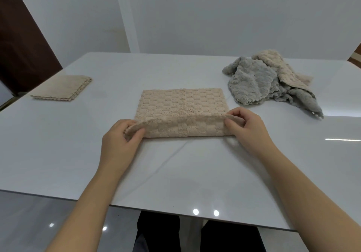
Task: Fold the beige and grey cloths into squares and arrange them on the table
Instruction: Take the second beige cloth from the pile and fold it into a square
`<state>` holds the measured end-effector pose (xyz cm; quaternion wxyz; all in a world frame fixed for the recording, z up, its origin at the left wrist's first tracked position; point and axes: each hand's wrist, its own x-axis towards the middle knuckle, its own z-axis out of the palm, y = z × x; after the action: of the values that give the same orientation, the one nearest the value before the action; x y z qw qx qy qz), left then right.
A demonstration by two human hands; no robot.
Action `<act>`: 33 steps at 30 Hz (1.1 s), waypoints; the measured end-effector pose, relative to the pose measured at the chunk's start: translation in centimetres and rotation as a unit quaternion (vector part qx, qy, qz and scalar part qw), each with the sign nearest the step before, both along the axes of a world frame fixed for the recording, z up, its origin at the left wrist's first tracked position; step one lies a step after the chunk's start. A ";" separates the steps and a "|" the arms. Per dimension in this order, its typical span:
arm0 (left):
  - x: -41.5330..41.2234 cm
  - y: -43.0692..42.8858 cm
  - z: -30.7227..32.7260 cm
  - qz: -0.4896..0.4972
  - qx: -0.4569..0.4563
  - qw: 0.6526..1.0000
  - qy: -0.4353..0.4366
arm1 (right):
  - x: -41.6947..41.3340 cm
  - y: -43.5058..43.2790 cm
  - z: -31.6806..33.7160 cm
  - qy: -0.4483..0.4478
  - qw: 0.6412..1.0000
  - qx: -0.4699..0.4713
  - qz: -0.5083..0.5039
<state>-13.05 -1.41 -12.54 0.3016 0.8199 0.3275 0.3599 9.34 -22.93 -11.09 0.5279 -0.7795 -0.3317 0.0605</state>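
With your left hand (121,134) and right hand (244,124) each pinching a near corner of the beige cloth (181,105) lying mid-bench (175,173), carry that edge level to the far edge so corners meet squarely.

Left hand (121,134) and right hand (246,126) pinch the beige cloth's (181,106) lifted near edge.
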 end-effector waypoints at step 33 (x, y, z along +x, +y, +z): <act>8.4 7.4 0.4 0.088 0.110 0.965 0.220 | 8.0 7.2 -0.8 -0.183 0.963 -0.190 -0.046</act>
<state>-4.67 6.03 -12.10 0.0973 0.8747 0.4154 0.2298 17.37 -15.70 -11.90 0.3027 -0.8775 -0.3690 -0.0460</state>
